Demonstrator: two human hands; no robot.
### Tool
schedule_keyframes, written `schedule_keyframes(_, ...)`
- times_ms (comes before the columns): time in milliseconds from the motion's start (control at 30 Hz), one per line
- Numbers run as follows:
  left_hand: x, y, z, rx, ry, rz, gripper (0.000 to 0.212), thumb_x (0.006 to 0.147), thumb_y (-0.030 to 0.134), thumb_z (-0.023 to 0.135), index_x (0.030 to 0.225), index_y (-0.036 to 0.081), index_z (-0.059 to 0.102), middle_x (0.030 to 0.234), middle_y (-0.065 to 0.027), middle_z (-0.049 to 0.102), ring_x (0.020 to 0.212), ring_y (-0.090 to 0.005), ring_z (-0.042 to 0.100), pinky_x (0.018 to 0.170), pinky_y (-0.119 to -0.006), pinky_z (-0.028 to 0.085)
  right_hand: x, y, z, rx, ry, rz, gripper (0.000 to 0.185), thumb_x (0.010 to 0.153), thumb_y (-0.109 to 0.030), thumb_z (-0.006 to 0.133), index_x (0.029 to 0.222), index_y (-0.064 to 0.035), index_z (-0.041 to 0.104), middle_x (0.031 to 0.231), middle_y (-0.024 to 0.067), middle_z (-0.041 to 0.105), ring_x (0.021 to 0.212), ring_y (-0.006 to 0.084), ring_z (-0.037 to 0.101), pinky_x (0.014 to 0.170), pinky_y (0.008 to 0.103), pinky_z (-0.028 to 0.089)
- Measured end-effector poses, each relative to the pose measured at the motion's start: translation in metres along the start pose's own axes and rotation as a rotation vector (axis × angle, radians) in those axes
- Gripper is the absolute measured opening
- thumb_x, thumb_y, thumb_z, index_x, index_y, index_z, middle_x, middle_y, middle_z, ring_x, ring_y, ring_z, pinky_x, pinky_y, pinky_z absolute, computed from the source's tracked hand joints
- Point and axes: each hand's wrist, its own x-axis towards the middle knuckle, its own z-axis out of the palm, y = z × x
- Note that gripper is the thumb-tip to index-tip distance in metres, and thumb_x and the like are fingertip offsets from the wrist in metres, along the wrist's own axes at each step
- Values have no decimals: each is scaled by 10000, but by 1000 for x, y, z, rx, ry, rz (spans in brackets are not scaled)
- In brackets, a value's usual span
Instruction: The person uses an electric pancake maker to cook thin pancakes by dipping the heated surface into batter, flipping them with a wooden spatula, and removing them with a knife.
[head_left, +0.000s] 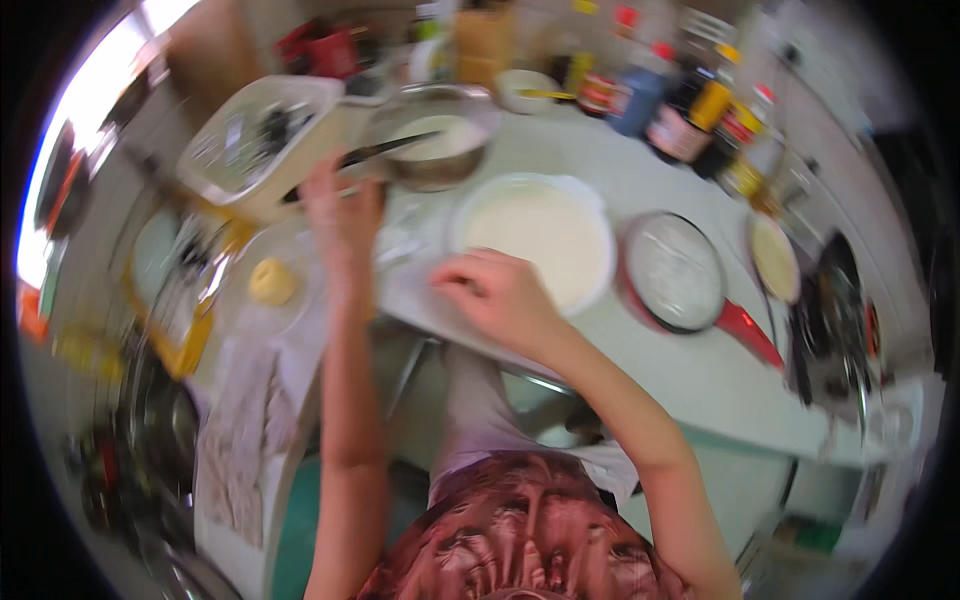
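Observation:
My left hand, blurred, reaches over the counter beside a metal bowl. By its fingers lies a black-handled utensil that reaches across the bowl's rim; whether I grip it cannot be made out. White stuff fills part of that bowl. My right hand has its fingers curled in, with nothing visible in it, over the near left rim of a white basin. A smooth cream-coloured liquid fills the basin. Left of my left forearm, a round pale yellow food piece rests on a clear surface.
A red-handled pan with a glass lid stands right of the basin. Several bottles and jars line the back wall, near a small white bowl. At back left is a cream plastic tub; a cloth lies at front left.

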Motion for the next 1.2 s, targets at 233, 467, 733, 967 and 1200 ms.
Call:
schedule_keyframes(233, 31, -39, 10, 9, -156, -119, 221, 894, 88, 716, 1107, 30, 708, 896, -49, 683, 724, -95, 604, 697, -253, 516, 90, 26, 37, -109, 192, -119, 137, 840, -81, 634, 962, -45, 685, 1000, 93, 614, 906, 302, 637, 778, 389, 543)
schedule_keyframes(467, 16, 24, 8, -54, -126, -2, 192, 884, 63, 723, 1073, 27, 719, 865, -16, 693, 748, -72, 623, 697, -223, 515, 141, 54, 57, -296, 322, -110, 114, 763, -90, 674, 866, -42, 690, 958, 126, 597, 973, 310, 614, 777, 402, 543)
schedule_keyframes(733, 14, 24, -13, -252, -50, 65, 254, 906, 26, 688, 1160, 27, 680, 1012, -58, 697, 862, -115, 666, 736, -261, 546, 157, 66, 51, -183, 274, -156, 139, 741, -182, 730, 831, -81, 761, 872, 126, 613, 847, 316, 628, 735, 414, 523)
schedule_keyframes(967, -12, 10, -10, -616, -81, -262, 238, 961, 1, 601, 1195, -31, 628, 1031, -56, 678, 885, -93, 653, 725, -212, 527, 149, 86, 3, 97, 506, 147, 198, 824, -262, 791, 891, -77, 778, 755, 56, 722, 679, 175, 684, 657, 293, 529)
schedule_keyframes(1200, -40, 2, -10, -546, -105, -375, 252, 971, 23, 581, 1218, -17, 619, 1041, -47, 675, 880, -112, 662, 749, -241, 536, 149, 89, -7, 872, 703, 441, 232, 861, -181, 787, 951, 23, 721, 912, 87, 694, 756, 153, 661, 687, 282, 605)
